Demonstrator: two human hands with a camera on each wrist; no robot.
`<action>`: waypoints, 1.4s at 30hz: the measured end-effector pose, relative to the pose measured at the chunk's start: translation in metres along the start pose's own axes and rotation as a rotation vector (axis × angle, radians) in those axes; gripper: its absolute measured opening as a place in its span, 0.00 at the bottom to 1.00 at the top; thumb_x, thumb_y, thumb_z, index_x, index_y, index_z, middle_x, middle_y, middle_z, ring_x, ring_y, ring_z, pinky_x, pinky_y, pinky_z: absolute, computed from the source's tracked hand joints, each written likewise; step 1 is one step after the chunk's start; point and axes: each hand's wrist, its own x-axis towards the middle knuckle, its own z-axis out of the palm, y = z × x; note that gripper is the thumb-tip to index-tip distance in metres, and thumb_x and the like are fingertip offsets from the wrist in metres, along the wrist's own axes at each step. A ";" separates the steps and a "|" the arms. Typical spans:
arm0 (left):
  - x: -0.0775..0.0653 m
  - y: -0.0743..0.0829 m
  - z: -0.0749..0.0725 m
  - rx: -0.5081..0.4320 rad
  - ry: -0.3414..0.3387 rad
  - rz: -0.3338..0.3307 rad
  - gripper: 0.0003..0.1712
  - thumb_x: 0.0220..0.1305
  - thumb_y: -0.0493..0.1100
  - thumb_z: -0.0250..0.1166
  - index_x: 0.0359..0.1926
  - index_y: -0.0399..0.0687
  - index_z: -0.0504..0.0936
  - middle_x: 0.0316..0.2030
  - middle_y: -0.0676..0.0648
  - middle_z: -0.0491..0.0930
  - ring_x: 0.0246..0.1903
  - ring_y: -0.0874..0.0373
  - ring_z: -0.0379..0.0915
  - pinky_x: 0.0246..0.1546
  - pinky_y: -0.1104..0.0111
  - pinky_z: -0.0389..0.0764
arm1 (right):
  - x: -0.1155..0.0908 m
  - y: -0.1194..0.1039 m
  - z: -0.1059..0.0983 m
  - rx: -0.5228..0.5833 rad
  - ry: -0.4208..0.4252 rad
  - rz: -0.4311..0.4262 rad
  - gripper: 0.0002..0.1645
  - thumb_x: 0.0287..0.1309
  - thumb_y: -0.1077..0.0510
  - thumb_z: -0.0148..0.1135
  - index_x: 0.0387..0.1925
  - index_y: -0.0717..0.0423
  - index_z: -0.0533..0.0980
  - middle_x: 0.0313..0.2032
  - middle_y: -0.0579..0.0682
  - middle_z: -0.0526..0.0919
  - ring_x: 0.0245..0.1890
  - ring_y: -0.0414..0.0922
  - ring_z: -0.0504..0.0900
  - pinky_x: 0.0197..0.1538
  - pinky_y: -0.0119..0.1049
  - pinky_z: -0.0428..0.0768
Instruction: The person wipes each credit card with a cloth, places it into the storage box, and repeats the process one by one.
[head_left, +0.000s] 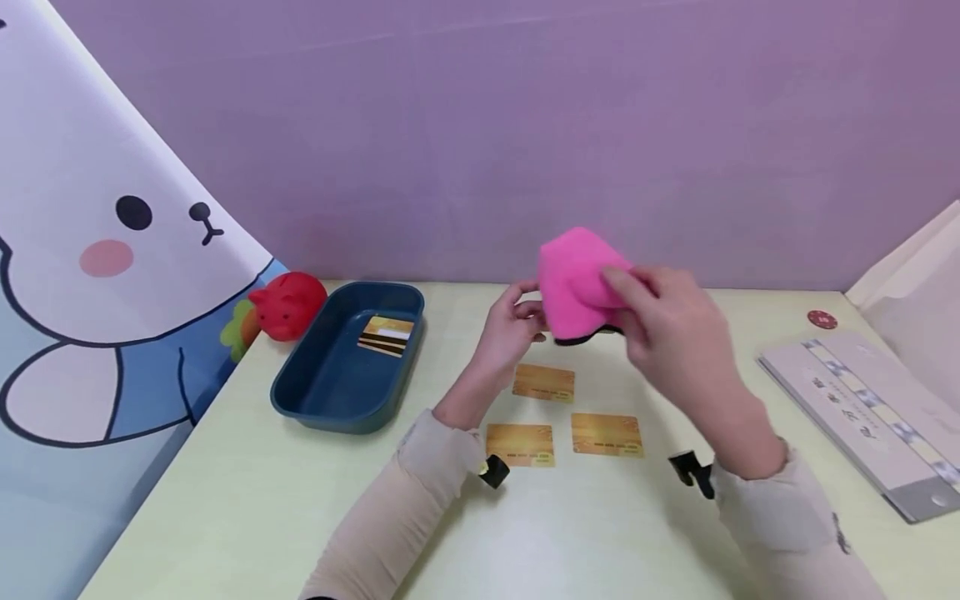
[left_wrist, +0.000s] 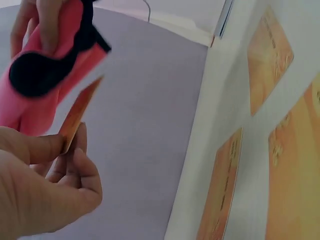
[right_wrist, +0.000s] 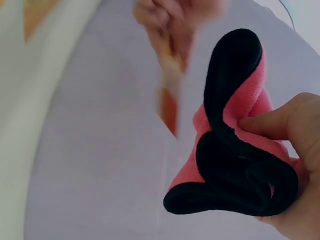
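Note:
My left hand (head_left: pixel 504 332) pinches an orange-gold bank card (left_wrist: pixel 80 112) between thumb and fingers, raised above the table; the head view hides this card behind the cloth. In my right hand (head_left: pixel 684 346) is a folded fleece cloth (head_left: pixel 572 279), pink outside and black on the other face. The right wrist view shows its black folds bunched between thumb and fingers, with the card (right_wrist: pixel 171 110) a small gap away. Below the hands, three gold cards lie face up: one farther back (head_left: pixel 543 383), one front left (head_left: pixel 520 445), one front right (head_left: pixel 607 436).
A dark blue tray (head_left: pixel 280 398) at the left holds a few overlapping cards (head_left: pixel 386 335). Beside it sits a red piggy bank (head_left: pixel 288 306). On the right are a long grey-white box (head_left: pixel 862 417) and a red chip (head_left: pixel 822 319). A purple backdrop (head_left: pixel 465 142) stands behind the table.

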 end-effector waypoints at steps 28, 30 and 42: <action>-0.006 0.023 -0.015 -0.023 -0.091 -0.022 0.19 0.69 0.34 0.63 0.59 0.47 0.75 0.32 0.52 0.77 0.32 0.58 0.74 0.36 0.70 0.76 | -0.011 0.006 0.003 -0.125 -0.189 0.185 0.26 0.57 0.68 0.60 0.57 0.51 0.80 0.43 0.63 0.81 0.41 0.62 0.78 0.37 0.57 0.78; -0.006 0.023 -0.018 -0.046 -0.095 -0.010 0.20 0.68 0.34 0.64 0.59 0.48 0.76 0.31 0.53 0.77 0.32 0.58 0.74 0.36 0.70 0.76 | -0.011 0.012 -0.001 -0.138 -0.158 0.196 0.26 0.56 0.69 0.58 0.57 0.52 0.80 0.42 0.64 0.81 0.40 0.63 0.78 0.37 0.58 0.77; -0.002 0.021 -0.021 -0.080 -0.072 0.020 0.25 0.67 0.35 0.65 0.64 0.48 0.74 0.30 0.55 0.79 0.33 0.62 0.79 0.35 0.70 0.79 | -0.001 0.021 -0.026 -0.141 0.014 0.242 0.24 0.57 0.68 0.58 0.56 0.54 0.81 0.43 0.67 0.80 0.40 0.65 0.75 0.33 0.60 0.73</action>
